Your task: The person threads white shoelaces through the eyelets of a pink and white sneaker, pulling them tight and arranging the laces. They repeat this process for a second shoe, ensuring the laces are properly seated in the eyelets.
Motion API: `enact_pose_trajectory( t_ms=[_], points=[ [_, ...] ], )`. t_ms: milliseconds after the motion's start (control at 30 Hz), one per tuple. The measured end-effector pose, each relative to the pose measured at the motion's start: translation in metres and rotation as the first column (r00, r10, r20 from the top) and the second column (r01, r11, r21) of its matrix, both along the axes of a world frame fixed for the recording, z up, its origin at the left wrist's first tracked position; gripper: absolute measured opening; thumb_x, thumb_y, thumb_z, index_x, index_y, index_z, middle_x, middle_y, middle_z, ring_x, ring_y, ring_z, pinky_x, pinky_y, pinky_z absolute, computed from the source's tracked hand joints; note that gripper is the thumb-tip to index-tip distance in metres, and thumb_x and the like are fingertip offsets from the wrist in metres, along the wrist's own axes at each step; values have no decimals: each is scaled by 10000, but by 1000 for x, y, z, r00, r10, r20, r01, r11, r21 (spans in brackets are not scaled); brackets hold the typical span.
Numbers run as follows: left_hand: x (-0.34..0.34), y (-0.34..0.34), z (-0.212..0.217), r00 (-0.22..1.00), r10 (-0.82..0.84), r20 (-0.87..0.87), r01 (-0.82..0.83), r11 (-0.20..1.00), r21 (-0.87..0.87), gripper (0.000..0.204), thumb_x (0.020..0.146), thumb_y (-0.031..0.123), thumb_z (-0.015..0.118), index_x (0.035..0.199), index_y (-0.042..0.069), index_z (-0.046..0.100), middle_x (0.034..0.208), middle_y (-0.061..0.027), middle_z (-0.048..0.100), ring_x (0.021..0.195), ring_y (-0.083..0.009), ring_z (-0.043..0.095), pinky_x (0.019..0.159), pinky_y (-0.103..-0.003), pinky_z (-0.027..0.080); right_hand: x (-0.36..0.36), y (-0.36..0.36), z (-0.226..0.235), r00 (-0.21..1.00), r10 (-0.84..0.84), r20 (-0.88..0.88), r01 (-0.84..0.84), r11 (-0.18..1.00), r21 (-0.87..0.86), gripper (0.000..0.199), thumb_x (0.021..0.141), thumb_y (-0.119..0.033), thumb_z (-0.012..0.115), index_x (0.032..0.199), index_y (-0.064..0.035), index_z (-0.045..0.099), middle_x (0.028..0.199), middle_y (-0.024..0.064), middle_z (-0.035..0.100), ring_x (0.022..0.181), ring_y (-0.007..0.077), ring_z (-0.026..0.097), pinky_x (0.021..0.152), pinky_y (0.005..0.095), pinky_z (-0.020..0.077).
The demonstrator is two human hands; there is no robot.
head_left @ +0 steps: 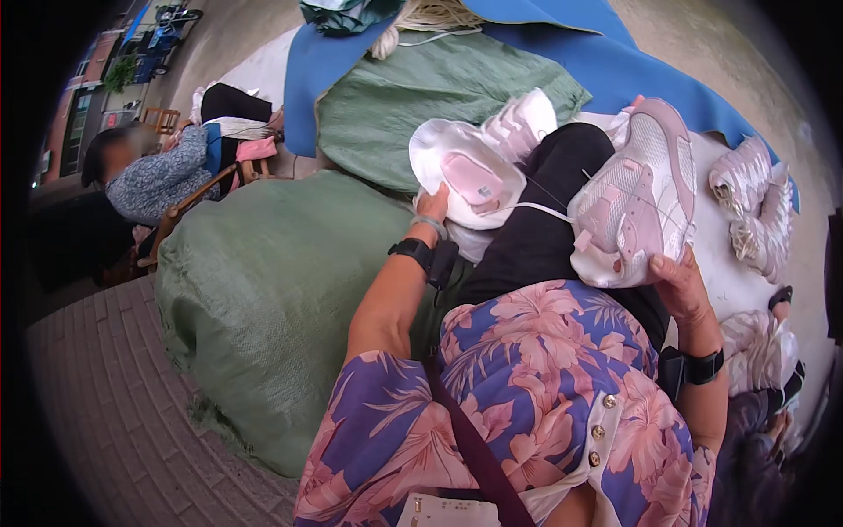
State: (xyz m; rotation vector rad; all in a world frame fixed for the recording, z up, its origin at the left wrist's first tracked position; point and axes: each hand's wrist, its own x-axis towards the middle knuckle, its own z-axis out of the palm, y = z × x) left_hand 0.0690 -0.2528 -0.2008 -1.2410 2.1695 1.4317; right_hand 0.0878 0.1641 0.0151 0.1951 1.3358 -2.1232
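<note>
A seated person in a patterned top point(162, 176) occupies a wooden chair point(189, 204) at ten o'clock, beside a bulging green sack point(263, 290) that fills the left of the scene. At centre, the wearer's left hand point(432, 207) grips the edge of a white shoe upper point(465, 180), its pink insole facing up, against a black-trousered knee point(549, 220). Toward two o'clock, the right hand point(676, 281) cups the heel of a pink and white sneaker point(637, 198) resting on that knee. The hands are well apart, each closed on its own shoe. More pale sneakers point(755, 206) lie at three o'clock on a white sheet point(724, 281) over a blue tarp point(615, 66).
</note>
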Motion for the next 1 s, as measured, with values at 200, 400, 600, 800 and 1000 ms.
enact_pose_trajectory(
  t_ms=[200, 400, 600, 800, 1000],
  points=[
    [7, 0, 8, 983, 181, -44, -165, 958, 236, 609, 817, 405, 557, 1159, -89, 456, 1060, -199, 576, 895, -330, 610, 687, -478, 510, -4, -5, 7, 995, -99, 25, 99, 995, -2, 524, 759, -155, 686, 1207, 9, 468, 1101, 72, 584, 1005, 170, 562, 907, 323, 421],
    [5, -12, 21, 884, 425, -198, -226, 756, 614, 584, 903, 479, 398, 1272, 28, 370, 1192, -191, 499, 1031, -347, 547, 768, -552, 455, -12, -27, 24, 996, -30, -85, 30, 1000, 4, 582, 706, -177, 738, 1186, 25, 478, 1072, 78, 590, 967, 167, 577, 876, 309, 438],
    [19, -7, -13, 980, 92, 174, -154, 909, 387, 784, 789, 685, 396, 1313, 103, 354, 1257, -128, 468, 1101, -362, 481, 803, -597, 401, 5, -3, 5, 985, -167, -38, 165, 985, -39, 698, 646, -149, 761, 1230, 19, 418, 1064, 91, 586, 932, 214, 593, 847, 339, 463],
    [5, 9, -4, 893, -338, 298, 386, 915, -119, 597, 796, 536, 465, 1030, -1, 582, 1039, -224, 582, 958, -333, 559, 773, -380, 472, 13, 17, -26, 988, -147, -44, 144, 987, -73, 663, 652, -200, 757, 1185, 28, 435, 964, 137, 609, 814, 279, 622, 768, 401, 497],
    [-11, 66, 107, 632, -611, -477, 397, 783, -478, 329, 741, 142, 618, 1043, 17, 579, 898, -121, 624, 811, -283, 606, 753, -362, 482, 6, 20, -26, 996, -75, 43, 82, 981, -175, 762, 635, -107, 765, 1280, 11, 377, 1152, 81, 548, 1038, 201, 546, 927, 339, 412]
  ],
)
